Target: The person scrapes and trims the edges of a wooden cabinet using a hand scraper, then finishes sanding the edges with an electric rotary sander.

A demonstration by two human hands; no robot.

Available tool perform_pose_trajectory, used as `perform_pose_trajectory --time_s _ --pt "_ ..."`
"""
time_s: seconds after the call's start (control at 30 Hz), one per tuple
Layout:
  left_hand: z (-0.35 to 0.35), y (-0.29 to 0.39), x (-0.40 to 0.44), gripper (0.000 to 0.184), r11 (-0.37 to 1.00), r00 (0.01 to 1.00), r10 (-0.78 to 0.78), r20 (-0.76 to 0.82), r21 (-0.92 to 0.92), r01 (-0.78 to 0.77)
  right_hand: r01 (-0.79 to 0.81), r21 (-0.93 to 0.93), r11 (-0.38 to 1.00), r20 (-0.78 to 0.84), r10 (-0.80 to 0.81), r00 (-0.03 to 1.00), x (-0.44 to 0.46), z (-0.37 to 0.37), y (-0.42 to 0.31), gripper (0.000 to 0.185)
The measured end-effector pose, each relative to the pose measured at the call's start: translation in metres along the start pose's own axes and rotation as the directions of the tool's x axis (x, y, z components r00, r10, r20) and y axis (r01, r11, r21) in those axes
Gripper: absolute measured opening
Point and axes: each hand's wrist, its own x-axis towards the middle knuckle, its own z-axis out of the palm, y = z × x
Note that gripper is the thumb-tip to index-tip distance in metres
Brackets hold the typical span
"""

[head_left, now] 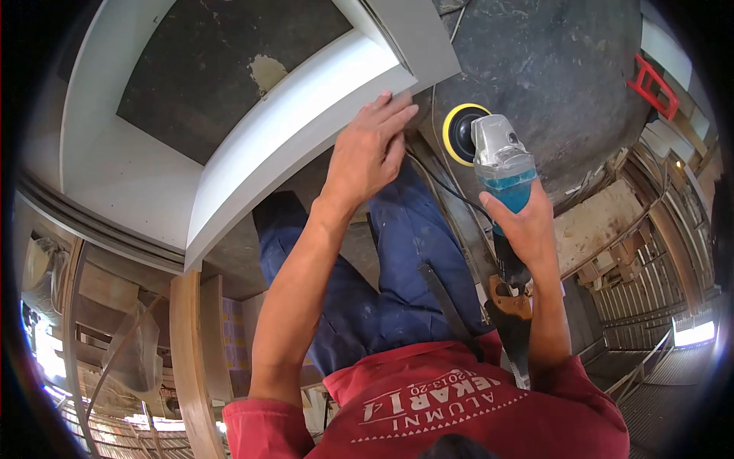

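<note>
My right hand (526, 222) is wrapped round the teal body of an angle grinder (508, 180). A round black pad with a yellow rim (463, 135) is fitted to the grinder's silver head and stands on edge, apart from the white wooden frame. My left hand (368, 145) has its fingers stretched out at the edge of the white frame (294, 122); the fingertips are slightly blurred. Whether they press on the surface or hover just over it, I cannot tell. A black cord (447, 189) runs beside the grinder.
A hand saw with a wooden handle (514, 302) lies by my right forearm. A red-handled tool (654, 86) rests at the upper right. Wooden boards (191, 352) stand at the lower left. Slatted wood pieces (634, 268) are stacked at the right.
</note>
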Motion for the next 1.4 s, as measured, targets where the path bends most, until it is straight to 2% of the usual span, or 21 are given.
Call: perform_pose_trajectory --time_s 0.07,0.1,0.17,0.2,0.27,0.4,0.47,0.5,0.57,0.7,0.73,0.8,0.87,0.93,1.07,1.1,1.17,1.2,1.27,1.33,1.4 --pt "-0.015 0.011 -0.010 0.058 0.920 0.942 -0.272 0.198 -0.233 0.314 0.013 -0.005 1.000 -0.004 -0.013 1.000 0.001 -0.002 0.000 0.053" --pt "-0.011 0.011 -0.015 0.058 0.920 0.941 -0.271 0.201 -0.233 0.314 0.027 0.005 1.000 -0.004 -0.027 1.000 0.001 -0.001 -0.002 0.054" --pt "-0.002 0.011 -0.027 0.056 0.963 0.940 -0.254 -0.230 0.031 0.267 0.033 0.017 0.999 0.000 -0.033 0.999 -0.001 0.001 -0.005 0.054" --pt "-0.004 0.009 -0.035 0.056 0.963 0.940 -0.255 -0.226 0.031 0.269 0.032 0.025 0.999 -0.002 -0.032 0.999 -0.002 0.005 -0.006 0.054" --pt "-0.014 0.001 -0.052 0.058 0.942 0.956 -0.269 -0.113 0.175 0.286 0.037 0.036 0.999 0.004 -0.037 0.999 -0.002 0.012 -0.012 0.054" --pt "-0.037 -0.007 -0.102 0.059 0.910 0.911 -0.381 -0.160 0.109 0.400 0.034 0.002 0.999 -0.001 -0.034 0.999 -0.016 0.026 -0.027 0.055" --pt "-0.051 -0.019 -0.133 0.059 0.813 0.842 -0.499 -0.203 0.226 0.536 0.017 0.016 1.000 0.010 -0.017 1.000 -0.020 0.027 -0.033 0.056" --pt "-0.058 -0.025 -0.152 0.059 0.809 0.838 -0.504 -0.209 0.225 0.543 0.030 0.013 0.999 0.008 -0.030 1.000 -0.023 0.028 -0.036 0.056" --pt "-0.084 -0.060 -0.217 0.058 0.684 0.736 -0.632 -0.243 0.271 0.677 0.060 0.000 0.998 0.013 -0.060 0.998 -0.043 0.064 -0.053 0.056" --pt "-0.131 -0.094 -0.298 0.057 0.632 0.701 -0.675 -0.230 0.309 0.711 0.093 -0.056 0.994 0.041 -0.091 0.995 -0.075 0.121 -0.085 0.057" --pt "-0.137 -0.096 -0.309 0.057 0.624 0.689 -0.682 -0.246 0.294 0.724 0.135 -0.081 0.988 0.041 -0.132 0.990 -0.083 0.135 -0.093 0.057" --pt "-0.140 -0.097 -0.322 0.058 0.762 0.798 -0.555 -0.237 0.240 0.601 0.179 -0.118 0.977 0.075 -0.171 0.982 -0.097 0.165 -0.111 0.056" --pt "-0.136 -0.083 -0.315 0.057 0.775 0.802 -0.544 -0.246 0.220 0.593 0.215 -0.156 0.964 0.102 -0.201 0.974 -0.102 0.174 -0.121 0.056" --pt "-0.145 -0.088 -0.338 0.053 0.839 0.829 -0.507 -0.235 0.087 0.538 0.215 -0.150 0.965 0.151 -0.193 0.970 -0.117 0.214 -0.142 0.054" --pt "-0.137 -0.085 -0.398 0.048 0.772 0.737 -0.632 -0.238 -0.281 0.571 0.279 -0.179 0.943 0.227 -0.236 0.945 -0.137 0.269 -0.167 0.055" --pt "-0.120 -0.074 -0.395 0.048 0.767 0.733 -0.636 -0.241 -0.293 0.570 0.288 -0.169 0.943 0.240 -0.244 0.939 -0.126 0.257 -0.158 0.057" --pt "-0.109 -0.088 -0.450 0.052 0.676 0.649 -0.737 -0.190 -0.234 0.699 0.271 -0.181 0.945 0.258 -0.220 0.941 -0.142 0.288 -0.171 0.057" --pt "-0.104 -0.089 -0.465 0.052 0.674 0.647 -0.738 -0.191 -0.246 0.696 0.247 -0.176 0.953 0.273 -0.194 0.942 -0.145 0.296 -0.174 0.057" --pt "-0.102 -0.093 -0.490 0.054 0.600 0.594 -0.786 -0.172 0.017 0.800 0.253 -0.189 0.949 0.273 -0.197 0.942 -0.154 0.315 -0.182 0.058" --pt "-0.102 -0.102 -0.498 0.056 0.566 0.549 -0.820 -0.160 -0.084 0.820 0.254 -0.198 0.947 0.275 -0.195 0.942 -0.156 0.333 -0.187 0.058" --pt "-0.112 -0.113 -0.507 0.059 0.466 0.455 -0.884 -0.111 -0.292 0.835 0.264 -0.242 0.934 0.281 -0.193 0.940 -0.165 0.354 -0.195 0.059"
